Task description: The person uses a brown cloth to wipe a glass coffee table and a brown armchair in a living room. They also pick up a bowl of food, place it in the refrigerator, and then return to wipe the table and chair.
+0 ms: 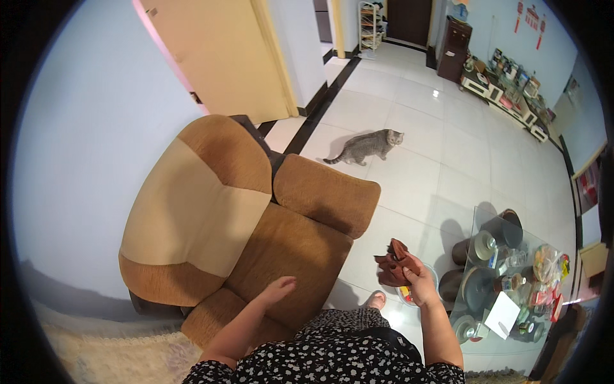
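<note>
While the bare left hand (277,290) hangs empty and loosely open, the bare right hand (420,283) pinches a crumpled, reddish-brown piece of soft-looking material (393,267), jutting beyond its fingers, jagged-edged with dark folds; farther off stands a grey striped cat (368,148).

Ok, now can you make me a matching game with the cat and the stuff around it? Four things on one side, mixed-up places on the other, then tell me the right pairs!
Things:
1. Grey cat
2. Reddish-brown item
3. Left hand
4. Flat white thing

Places and states:
A. Empty, seen against the brown armchair
B. On the glass table
C. On the shiny tiled floor
D. Held in the right hand

Right pairs: 1-C, 2-D, 3-A, 4-B.
</note>
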The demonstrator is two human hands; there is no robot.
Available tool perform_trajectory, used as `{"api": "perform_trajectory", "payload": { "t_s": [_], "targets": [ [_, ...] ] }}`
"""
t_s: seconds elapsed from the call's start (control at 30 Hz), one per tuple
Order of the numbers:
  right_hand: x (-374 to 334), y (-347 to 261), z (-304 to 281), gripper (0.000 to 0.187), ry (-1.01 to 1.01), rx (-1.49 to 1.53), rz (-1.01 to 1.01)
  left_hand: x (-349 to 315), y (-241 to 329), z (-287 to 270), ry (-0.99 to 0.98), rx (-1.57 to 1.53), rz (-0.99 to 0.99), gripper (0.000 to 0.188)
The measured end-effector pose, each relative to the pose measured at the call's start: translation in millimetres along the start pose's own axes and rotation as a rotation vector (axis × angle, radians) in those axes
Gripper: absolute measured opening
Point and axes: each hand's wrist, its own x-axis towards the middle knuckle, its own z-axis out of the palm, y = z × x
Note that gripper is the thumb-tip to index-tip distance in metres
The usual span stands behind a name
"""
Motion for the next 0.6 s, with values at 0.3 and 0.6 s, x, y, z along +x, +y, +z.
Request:
{"api": "perform_trajectory", "payload": {
  "t_s": [0.3, 0.6],
  "targets": [
    [-22, -45, -31, 0.044, -0.179, 0.269, 0.126, 61, 204, 201, -0.633, -0.763, 0.051, 0.059],
    [-56, -33, -156, 0.045, 0.172, 0.208, 0.167, 113, 274, 269, -0.605, -0.646, 0.017, 0.038]
  ]
}}
